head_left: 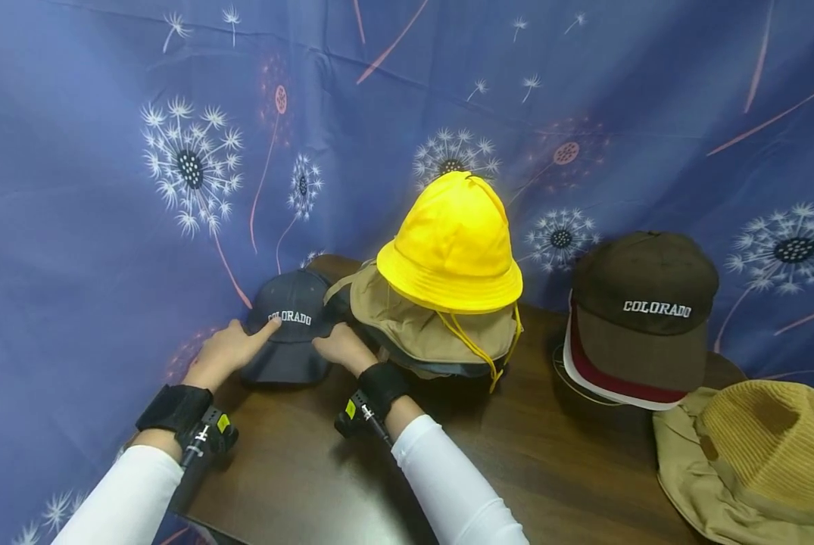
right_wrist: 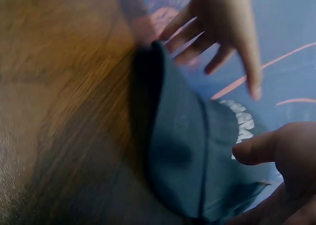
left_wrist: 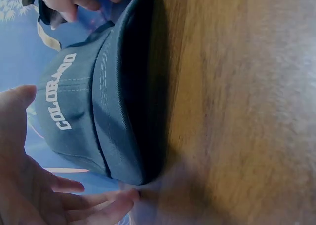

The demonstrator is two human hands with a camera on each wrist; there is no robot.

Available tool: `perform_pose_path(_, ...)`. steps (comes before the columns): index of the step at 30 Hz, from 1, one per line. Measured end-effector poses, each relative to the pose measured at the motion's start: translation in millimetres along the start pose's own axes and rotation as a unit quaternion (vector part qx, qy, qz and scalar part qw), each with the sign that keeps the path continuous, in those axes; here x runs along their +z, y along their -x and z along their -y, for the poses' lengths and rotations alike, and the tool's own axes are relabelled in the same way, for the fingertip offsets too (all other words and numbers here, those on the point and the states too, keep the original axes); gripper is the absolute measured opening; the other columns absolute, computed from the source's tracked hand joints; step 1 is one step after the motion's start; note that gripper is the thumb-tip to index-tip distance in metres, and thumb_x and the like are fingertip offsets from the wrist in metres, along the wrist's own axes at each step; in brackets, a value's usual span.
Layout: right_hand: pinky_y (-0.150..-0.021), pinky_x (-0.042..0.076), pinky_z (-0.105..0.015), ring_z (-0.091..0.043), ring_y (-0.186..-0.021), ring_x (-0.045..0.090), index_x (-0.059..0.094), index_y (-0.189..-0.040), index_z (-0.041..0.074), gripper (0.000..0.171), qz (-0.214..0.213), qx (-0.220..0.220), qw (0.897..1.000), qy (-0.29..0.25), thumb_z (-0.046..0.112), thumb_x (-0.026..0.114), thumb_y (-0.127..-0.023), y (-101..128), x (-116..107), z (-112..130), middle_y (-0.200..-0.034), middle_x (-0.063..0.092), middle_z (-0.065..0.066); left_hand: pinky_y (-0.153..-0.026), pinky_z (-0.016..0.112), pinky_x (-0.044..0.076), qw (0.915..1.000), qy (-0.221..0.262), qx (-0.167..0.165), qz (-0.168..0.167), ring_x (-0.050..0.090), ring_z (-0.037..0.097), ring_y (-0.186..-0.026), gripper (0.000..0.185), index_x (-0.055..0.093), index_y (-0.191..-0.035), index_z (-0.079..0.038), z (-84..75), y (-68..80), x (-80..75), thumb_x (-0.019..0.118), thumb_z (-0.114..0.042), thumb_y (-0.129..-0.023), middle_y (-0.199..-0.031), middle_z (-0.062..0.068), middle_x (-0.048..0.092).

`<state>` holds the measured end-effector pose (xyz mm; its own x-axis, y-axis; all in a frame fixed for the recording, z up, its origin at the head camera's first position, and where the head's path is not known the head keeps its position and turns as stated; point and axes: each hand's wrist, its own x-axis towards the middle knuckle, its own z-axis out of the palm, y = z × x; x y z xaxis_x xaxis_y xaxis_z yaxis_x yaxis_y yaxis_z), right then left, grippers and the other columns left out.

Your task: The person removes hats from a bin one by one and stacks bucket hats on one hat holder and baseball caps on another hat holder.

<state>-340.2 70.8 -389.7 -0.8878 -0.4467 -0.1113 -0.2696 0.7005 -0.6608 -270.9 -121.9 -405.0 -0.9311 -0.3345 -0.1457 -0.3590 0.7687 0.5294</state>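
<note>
Even, fairly bright light from above leaves soft shadows under the hats and sleeves on the glossy brown surface (head_left: 297, 469) in the sharp head view, whose edges bow outward, while both dimmer wrist views are smeared and out of focus.

Bare tabletop (head_left: 325, 469) in front of the navy cap (head_left: 291, 325); hat stack (head_left: 441, 303) close on its right.

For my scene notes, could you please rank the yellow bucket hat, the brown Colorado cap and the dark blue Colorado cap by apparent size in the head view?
1-2. Yellow bucket hat and brown Colorado cap: look about alike, so unranked.
3. Dark blue Colorado cap: smallest, partly hidden by the left hand and right hand.
</note>
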Motion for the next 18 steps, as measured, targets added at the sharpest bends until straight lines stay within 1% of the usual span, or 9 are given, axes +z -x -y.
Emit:
perform_pose_path(2,-0.088,0.052,-0.033,-0.027,-0.103,0.058,0.044,-0.133,-0.014,0.061,-0.003,0.007,1.000,-0.006,0.028,0.055,-0.091,-6,3,-1,-0.131,0.056,-0.023,-0.100,0.068,0.038,1.0000,0.002,-0.002,-0.001,0.032,0.060,-0.130,0.120,0.015,-0.143,0.020,-0.3,-3.2,-0.2,0.016,-0.084,-0.083,-0.145,0.043,0.025)
perform_pose_path(3,-0.093,0.051,-0.036,-0.029,-0.108,0.057,0.039,-0.137,-0.015,0.064,-0.003,0.013,1.000,-0.016,0.028,0.055,-0.092,-8,5,-2,-0.135,0.052,-0.024,-0.101,0.068,0.037,1.0000,0.003,-0.001,-0.003,0.031,0.060,-0.131,0.120,0.015,-0.143,0.020,-0.8,-4.7,0.7,0.017,-0.084,-0.083,-0.145,0.043,0.025)
perform_pose_path(5,-0.097,0.050,-0.038,-0.032,-0.113,0.057,0.036,-0.138,-0.015,0.065,-0.011,0.014,1.000,-0.026,0.027,0.054,-0.092,-12,7,-4,-0.136,0.051,-0.026,-0.102,0.067,0.037,0.9999,0.008,-0.001,-0.009,0.032,0.060,-0.130,0.121,0.012,-0.144,0.020,-2.0,-6.7,2.6,0.019,-0.084,-0.083,-0.146,0.043,0.024)
perform_pose_path(9,-0.090,0.052,-0.038,-0.031,-0.104,0.060,0.039,-0.135,-0.015,0.062,-0.031,0.013,0.998,-0.051,0.025,0.054,-0.091,-17,14,-8,-0.126,0.056,-0.025,-0.104,0.066,0.037,0.9990,0.029,-0.002,-0.035,0.033,0.059,-0.130,0.122,0.006,-0.146,0.017,-3.6,-8.6,10.4,0.026,-0.084,-0.082,-0.146,0.043,0.024)
perform_pose_path(10,-0.090,0.052,-0.037,-0.031,-0.105,0.059,0.038,-0.136,-0.015,0.063,-0.036,0.014,0.998,-0.056,0.025,0.055,-0.090,-18,16,-9,-0.128,0.055,-0.025,-0.104,0.066,0.036,0.9986,0.035,-0.004,-0.041,0.033,0.059,-0.130,0.122,0.005,-0.147,0.016,-3.4,-8.4,12.2,0.028,-0.085,-0.081,-0.146,0.043,0.024)
perform_pose_path(13,-0.096,0.051,-0.039,-0.031,-0.112,0.056,0.031,-0.140,-0.016,0.070,-0.043,0.016,0.996,-0.080,0.025,0.057,-0.088,-19,20,-9,-0.137,0.049,-0.027,-0.104,0.065,0.037,0.9972,0.048,-0.007,-0.057,0.036,0.058,-0.130,0.120,0.012,-0.147,0.015,-1.1,-7.5,16.6,0.032,-0.083,-0.081,-0.145,0.041,0.029)
perform_pose_path(14,-0.099,0.050,-0.039,-0.031,-0.116,0.054,0.027,-0.142,-0.016,0.074,-0.046,0.019,0.995,-0.089,0.025,0.057,-0.088,-19,21,-8,-0.141,0.046,-0.028,-0.105,0.065,0.037,0.9969,0.053,-0.010,-0.058,0.036,0.057,-0.130,0.119,0.014,-0.146,0.015,0.2,-7.0,17.6,0.034,-0.083,-0.081,-0.145,0.041,0.030)
perform_pose_path(16,-0.103,0.048,-0.041,-0.032,-0.121,0.052,0.025,-0.143,-0.016,0.077,-0.049,0.021,0.993,-0.106,0.024,0.058,-0.087,-18,23,-7,-0.143,0.043,-0.029,-0.105,0.065,0.037,0.9964,0.064,-0.014,-0.054,0.036,0.056,-0.131,0.118,0.016,-0.146,0.015,2.9,-5.4,19.5,0.037,-0.082,-0.081,-0.146,0.040,0.030)
perform_pose_path(18,-0.103,0.048,-0.041,-0.032,-0.120,0.052,0.025,-0.142,-0.016,0.077,-0.053,0.017,0.992,-0.116,0.023,0.060,-0.086,-17,25,-5,-0.142,0.044,-0.029,-0.107,0.064,0.036,0.9958,0.076,-0.019,-0.047,0.034,0.056,-0.132,0.118,0.015,-0.146,0.015,5.9,-2.9,21.4,0.043,-0.079,-0.081,-0.146,0.041,0.028)
